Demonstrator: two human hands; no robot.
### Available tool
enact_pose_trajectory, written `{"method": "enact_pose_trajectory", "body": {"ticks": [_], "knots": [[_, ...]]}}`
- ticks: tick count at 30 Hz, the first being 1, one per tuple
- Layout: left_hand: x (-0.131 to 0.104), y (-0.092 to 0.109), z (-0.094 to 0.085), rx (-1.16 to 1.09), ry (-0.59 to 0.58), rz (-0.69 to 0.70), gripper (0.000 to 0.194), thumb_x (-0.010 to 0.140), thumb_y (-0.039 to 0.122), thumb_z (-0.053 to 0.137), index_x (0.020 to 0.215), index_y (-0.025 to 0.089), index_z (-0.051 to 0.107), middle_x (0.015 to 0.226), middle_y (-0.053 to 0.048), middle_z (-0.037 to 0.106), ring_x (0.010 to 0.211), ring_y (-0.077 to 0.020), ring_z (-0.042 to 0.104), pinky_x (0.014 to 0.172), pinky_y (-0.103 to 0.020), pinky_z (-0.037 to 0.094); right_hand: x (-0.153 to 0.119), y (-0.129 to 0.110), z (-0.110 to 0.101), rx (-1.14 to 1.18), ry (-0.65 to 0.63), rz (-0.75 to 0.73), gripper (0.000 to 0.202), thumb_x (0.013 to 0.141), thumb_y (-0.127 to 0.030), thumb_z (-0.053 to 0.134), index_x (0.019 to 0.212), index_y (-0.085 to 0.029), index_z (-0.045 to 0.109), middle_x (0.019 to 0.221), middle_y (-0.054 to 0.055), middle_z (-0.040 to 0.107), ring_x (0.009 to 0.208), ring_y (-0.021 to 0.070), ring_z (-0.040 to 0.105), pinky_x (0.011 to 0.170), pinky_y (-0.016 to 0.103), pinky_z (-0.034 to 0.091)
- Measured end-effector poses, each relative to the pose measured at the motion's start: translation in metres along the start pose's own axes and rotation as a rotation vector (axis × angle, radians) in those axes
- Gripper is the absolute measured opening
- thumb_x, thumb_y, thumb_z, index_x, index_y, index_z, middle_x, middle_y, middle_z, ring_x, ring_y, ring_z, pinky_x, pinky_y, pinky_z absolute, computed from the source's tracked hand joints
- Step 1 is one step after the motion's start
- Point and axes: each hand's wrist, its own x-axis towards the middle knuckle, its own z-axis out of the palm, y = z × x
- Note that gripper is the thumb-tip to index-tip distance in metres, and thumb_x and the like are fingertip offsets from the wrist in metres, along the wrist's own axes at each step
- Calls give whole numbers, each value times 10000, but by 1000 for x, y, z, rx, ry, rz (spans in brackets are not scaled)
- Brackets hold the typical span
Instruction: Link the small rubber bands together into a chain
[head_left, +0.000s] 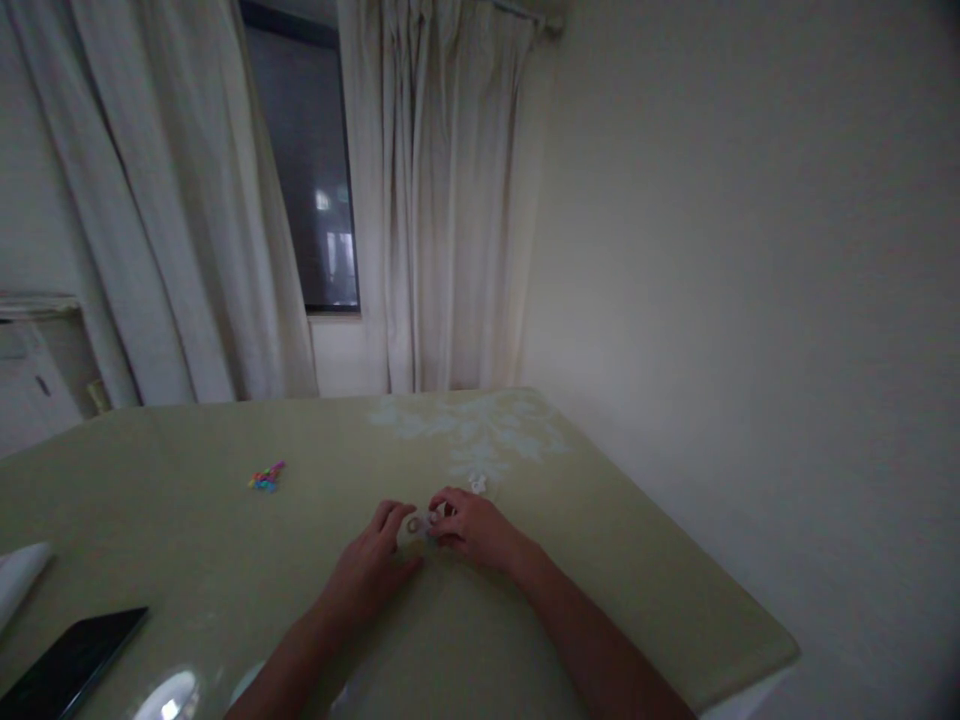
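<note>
My left hand rests on the table with thumb and fingers apart, beside a small tan ring-shaped piece. Facing it, my right hand curls its fingertips around another small, pale ring-shaped piece. Both pieces are too small and dim for me to tell their exact kind. Just beyond my right hand lies a little heap of white pieces. Farther off to the left sits a small pile of brightly coloured pieces, in pink, yellow, red and blue.
The greenish table has a pale floral pattern at its far end. A black flat device and a white object lie at the near left. A wall borders the right side; curtains hang behind.
</note>
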Motion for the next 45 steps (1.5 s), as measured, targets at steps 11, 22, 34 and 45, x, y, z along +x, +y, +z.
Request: {"method": "enact_pose_trajectory", "body": {"ticks": [11, 22, 34, 45], "knots": [[-4, -6, -4, 111, 58, 92, 490, 886, 308, 612, 1360, 265, 496, 1407, -88, 552, 1104, -254, 689, 871, -330, 539, 3, -7, -3, 6, 131, 59, 140, 967, -290, 695, 1057, -197, 748, 1145, 67, 648, 1024, 172, 612, 928, 268, 472], [-2, -5, 0, 110, 83, 187, 516, 870, 241, 650, 1371, 258, 525, 1400, -106, 576, 1152, -276, 680, 948, -375, 555, 2, -2, 6, -200, 133, 95, 132, 974, -298, 683, 992, -217, 786, 1168, 63, 665, 966, 174, 621, 882, 281, 492], [-3, -6, 3, 126, 81, 211, 526, 875, 239, 634, 1388, 246, 522, 1404, -126, 586, 1144, -285, 687, 968, -409, 548, 5, -5, 6, -251, 82, 109, 134, 959, -290, 701, 966, -180, 778, 1116, 71, 685, 974, 188, 642, 830, 274, 509], [-4, 1, 2, 103, 27, 152, 530, 869, 263, 635, 1389, 250, 528, 1416, -114, 583, 1183, -280, 663, 980, -379, 527, 5, -6, 7, -199, 48, 150, 144, 972, -284, 682, 989, -178, 778, 1080, 73, 685, 931, 176, 650, 821, 271, 508]]}}
